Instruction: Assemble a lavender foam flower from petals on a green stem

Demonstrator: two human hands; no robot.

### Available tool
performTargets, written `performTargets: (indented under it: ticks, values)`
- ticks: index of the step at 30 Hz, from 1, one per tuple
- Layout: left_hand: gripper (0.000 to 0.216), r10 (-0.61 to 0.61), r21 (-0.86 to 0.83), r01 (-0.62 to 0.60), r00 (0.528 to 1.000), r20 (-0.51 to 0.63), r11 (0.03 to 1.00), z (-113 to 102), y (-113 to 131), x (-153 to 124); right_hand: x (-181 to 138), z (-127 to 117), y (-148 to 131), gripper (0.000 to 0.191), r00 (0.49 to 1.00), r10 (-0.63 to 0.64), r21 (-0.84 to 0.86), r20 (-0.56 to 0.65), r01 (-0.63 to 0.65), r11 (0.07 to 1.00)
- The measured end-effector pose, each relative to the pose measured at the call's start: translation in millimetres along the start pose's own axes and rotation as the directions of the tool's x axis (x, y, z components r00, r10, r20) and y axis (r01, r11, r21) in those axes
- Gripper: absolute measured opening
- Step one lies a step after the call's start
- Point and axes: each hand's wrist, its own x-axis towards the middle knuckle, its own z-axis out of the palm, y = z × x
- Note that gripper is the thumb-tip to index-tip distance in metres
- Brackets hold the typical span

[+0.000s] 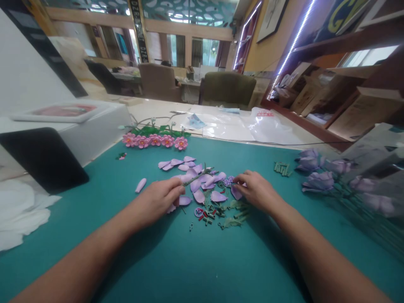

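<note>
My left hand (162, 198) is closed in a pinch on a thin green stem (198, 176) that lies across a scatter of loose purple petals (202, 182) on the teal mat (176, 256). To the right of the pile, my right hand (257, 190) rests with its fingers curled, pinching a small purple piece. Small green and grey parts (217, 212) lie between the hands. One purple petal (140, 184) lies alone to the left.
A row of pink flowers (154, 141) on green stems lies at the mat's far edge. Finished purple flowers (318, 179) lie at the right. Small green pieces (282, 168) sit nearby. A black tablet (41, 158) leans at left, with clear plastic bags (240, 126) beyond.
</note>
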Motion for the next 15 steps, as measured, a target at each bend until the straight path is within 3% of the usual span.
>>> performTargets:
  ticks: [7,15]
  values:
    - [0.032,0.006,0.032,-0.006,1.000,-0.007,0.999,1,1,0,0,-1,-2,0.009,0.995,-0.030,0.039,0.096,0.026,0.999]
    - [0.031,-0.006,0.030,0.007,1.000,-0.008,1.000,0,1,0,-3,-19,9,0.021,0.985,0.145,0.182,0.089,-0.159,0.970]
